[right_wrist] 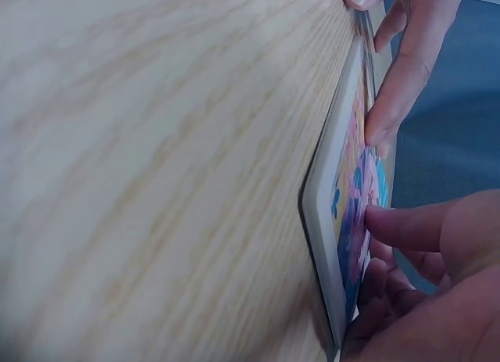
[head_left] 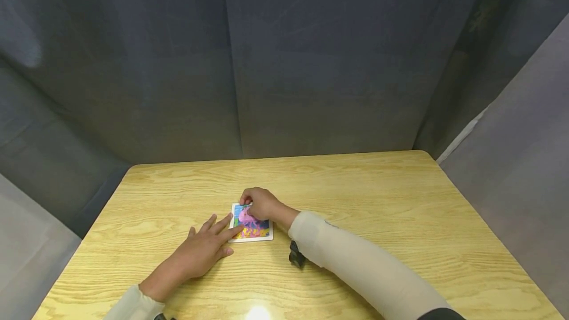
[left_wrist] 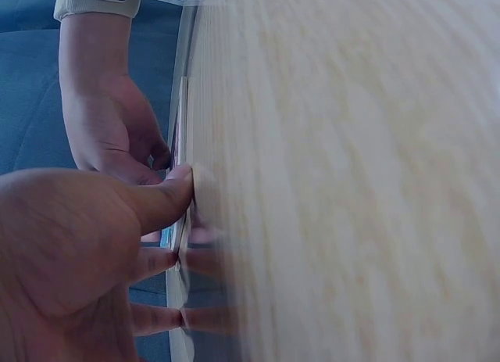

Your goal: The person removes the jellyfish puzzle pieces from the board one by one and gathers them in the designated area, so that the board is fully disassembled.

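Observation:
A small white-bordered picture board [head_left: 251, 238] lies flat on the wooden table, printed with a pink sea creature over blue and yellow. Its thick pale rim [right_wrist: 319, 221] shows edge-on in the right wrist view. My left hand [head_left: 202, 253] is spread at the board's left side, fingers straight, with a fingertip over the picture and the thumb near the lower left corner. From the right, my right hand [head_left: 262, 205] reaches over the upper right part of the board. Its thumb [right_wrist: 406, 225] rests on the picture while the other fingers curl at the far edge, partly hidden.
The wood-grain table [head_left: 378, 191] extends around the board on all sides. Dark grey cloth [head_left: 311, 63] hangs behind it, and paler cloth panels [head_left: 515, 127] stand at the sides. A small black device [head_left: 296, 255] sits under the right wrist.

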A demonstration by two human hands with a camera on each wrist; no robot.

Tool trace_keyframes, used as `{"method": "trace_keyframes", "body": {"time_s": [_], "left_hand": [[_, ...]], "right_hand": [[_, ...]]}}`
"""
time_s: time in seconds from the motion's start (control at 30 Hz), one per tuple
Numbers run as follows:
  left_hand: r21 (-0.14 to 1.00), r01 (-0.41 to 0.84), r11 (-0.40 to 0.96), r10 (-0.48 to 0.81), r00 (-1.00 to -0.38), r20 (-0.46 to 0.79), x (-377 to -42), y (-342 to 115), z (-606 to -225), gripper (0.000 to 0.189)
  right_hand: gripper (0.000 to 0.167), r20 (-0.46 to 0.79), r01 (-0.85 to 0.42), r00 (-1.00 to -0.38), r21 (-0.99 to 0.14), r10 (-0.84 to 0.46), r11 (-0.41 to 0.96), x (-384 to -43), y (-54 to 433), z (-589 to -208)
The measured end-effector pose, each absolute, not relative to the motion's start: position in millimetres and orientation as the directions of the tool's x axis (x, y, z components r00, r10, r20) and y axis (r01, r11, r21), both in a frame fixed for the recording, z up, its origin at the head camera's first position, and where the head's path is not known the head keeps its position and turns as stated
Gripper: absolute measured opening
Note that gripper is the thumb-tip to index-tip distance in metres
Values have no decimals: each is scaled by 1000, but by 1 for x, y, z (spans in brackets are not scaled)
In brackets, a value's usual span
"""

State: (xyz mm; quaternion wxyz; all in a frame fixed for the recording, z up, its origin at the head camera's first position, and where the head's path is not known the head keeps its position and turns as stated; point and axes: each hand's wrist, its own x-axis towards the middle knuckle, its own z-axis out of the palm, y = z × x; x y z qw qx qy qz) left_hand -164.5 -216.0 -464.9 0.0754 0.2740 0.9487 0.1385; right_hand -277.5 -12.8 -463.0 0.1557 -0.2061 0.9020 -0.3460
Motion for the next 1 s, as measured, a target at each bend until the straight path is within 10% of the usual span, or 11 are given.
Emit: {"method": "trace_keyframes", "body": {"time_s": [1.0], "left_hand": [[282, 498, 820, 535, -842, -70, -166, -216, -469, 56]], "right_hand": [[4, -107, -130, -930, -799, -352, 588, -277, -15, -466]]}}
